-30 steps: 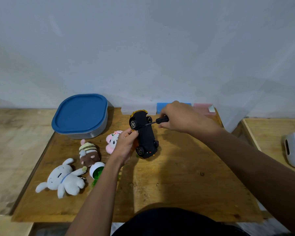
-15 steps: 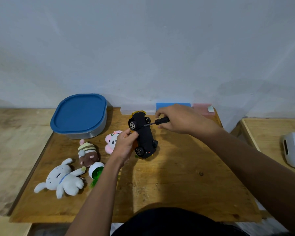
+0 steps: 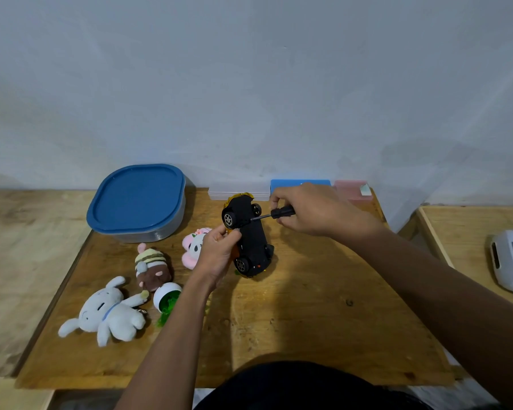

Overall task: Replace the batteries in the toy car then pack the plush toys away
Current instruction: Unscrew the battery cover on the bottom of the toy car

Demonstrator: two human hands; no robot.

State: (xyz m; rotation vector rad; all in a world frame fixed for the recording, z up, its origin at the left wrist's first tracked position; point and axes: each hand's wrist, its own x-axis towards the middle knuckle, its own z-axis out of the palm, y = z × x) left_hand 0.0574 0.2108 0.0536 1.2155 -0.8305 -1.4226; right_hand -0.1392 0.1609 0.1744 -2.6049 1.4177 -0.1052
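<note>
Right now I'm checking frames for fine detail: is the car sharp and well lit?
Head view: car fairly sharp, but its black underside swallows detail where the screwdriver tip meets it; dim, soft light, faint shadows on the table; wide-angle stretch at the edges.

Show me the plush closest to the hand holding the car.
The pink and white plush, right beside the left hand; the striped brown plush and long-eared white plush lie farther left.

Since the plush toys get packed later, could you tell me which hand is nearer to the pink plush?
Left. The left hand, holding the toy car, is right beside the pink plush; the right hand grips the screwdriver on the car's other side.
</note>
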